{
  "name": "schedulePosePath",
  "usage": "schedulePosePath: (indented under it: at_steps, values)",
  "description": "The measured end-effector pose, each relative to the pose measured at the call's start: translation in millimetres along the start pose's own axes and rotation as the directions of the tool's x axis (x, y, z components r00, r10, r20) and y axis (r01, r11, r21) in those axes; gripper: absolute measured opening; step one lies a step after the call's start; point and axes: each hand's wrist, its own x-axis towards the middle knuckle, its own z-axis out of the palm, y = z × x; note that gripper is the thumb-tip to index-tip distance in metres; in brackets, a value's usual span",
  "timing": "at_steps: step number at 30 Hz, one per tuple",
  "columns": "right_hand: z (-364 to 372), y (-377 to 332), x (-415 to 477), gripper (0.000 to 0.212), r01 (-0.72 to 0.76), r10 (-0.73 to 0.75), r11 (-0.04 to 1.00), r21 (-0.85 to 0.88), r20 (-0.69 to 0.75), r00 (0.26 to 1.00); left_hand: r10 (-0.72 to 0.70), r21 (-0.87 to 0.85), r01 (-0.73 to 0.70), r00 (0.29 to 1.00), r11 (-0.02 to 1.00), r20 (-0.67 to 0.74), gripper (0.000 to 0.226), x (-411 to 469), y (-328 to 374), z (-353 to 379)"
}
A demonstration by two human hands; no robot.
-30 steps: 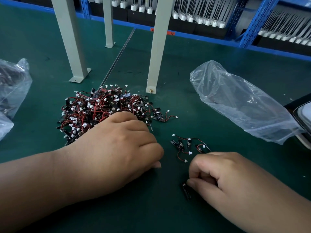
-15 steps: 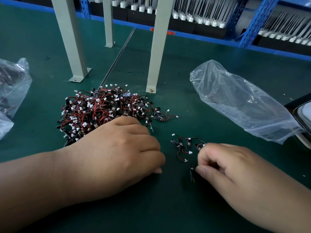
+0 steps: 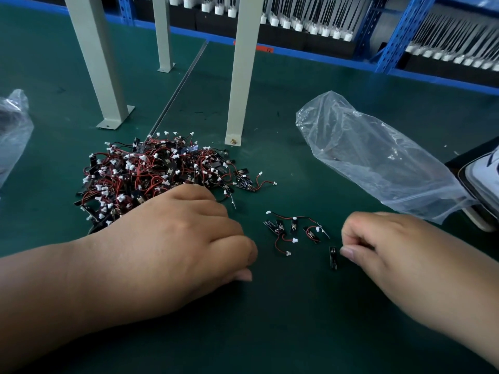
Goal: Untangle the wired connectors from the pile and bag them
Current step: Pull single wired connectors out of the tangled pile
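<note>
A tangled pile of wired connectors (image 3: 151, 179), small black boards with red and black wires and white plugs, lies on the green mat at centre left. My left hand (image 3: 183, 238) rests at the pile's near edge with its fingers curled shut; nothing shows in it. A few separated connectors (image 3: 291, 230) lie between my hands. My right hand (image 3: 399, 252) is pinched shut, and one black connector board (image 3: 333, 257) hangs at its thumb tip. A clear plastic bag (image 3: 378, 163) lies beyond my right hand, its mouth toward the far left.
Three grey metal posts stand on the mat behind the pile, the nearest one (image 3: 243, 76) just beyond it. A second plastic bag (image 3: 13, 130) sits at the left edge. A black-and-white object (image 3: 480, 179) lies under the bag's right end. Blue shelving runs along the back.
My right hand has moved away from me and to the right, carrying the black board up beside the small separated group. My left hand has barely shifted.
</note>
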Motion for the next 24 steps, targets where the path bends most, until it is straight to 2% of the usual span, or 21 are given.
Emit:
schedulePosePath:
  at_steps: [11, 15, 17, 20, 22, 24]
  values:
    - [4.0, 2.8, 5.3, 0.017, 0.004, -0.002, 1.000, 0.025, -0.072, 0.997, 0.056, -0.016, -0.056, 0.998, 0.998, 0.002, 0.020, 0.1, 0.8, -2.7]
    - [4.9, -1.9, 4.4, 0.013, 0.030, -0.009, 0.995, 0.099, -0.206, 0.978, 0.051, -0.032, -0.051, 0.999, 0.998, -0.001, 0.018, 0.5, 1.4, -4.7]
    - [3.8, -5.7, 2.4, 0.009, 0.085, -0.035, 0.985, 0.148, -0.310, 0.950, 0.056, -0.041, -0.056, 0.998, 0.998, 0.009, 0.017, 1.2, 2.6, -5.7]
    - [0.6, -14.5, -1.8, 0.009, 0.249, -0.109, 0.932, 0.264, -0.452, 0.885, 0.040, -0.053, -0.039, 0.999, 0.998, 0.011, 0.020, 1.3, 4.5, -8.2]
    - [0.7, -22.2, -5.1, 0.008, 0.383, -0.202, 0.873, 0.303, -0.490, 0.848, 0.035, -0.047, -0.036, 0.999, 0.998, -0.011, 0.021, 1.3, 4.9, -8.0]
    - [3.8, -27.8, -7.3, 0.010, 0.468, -0.292, 0.825, 0.317, -0.469, 0.834, 0.033, -0.051, -0.034, 0.999, 0.998, -0.012, 0.020, 4.0, 7.2, -12.7]
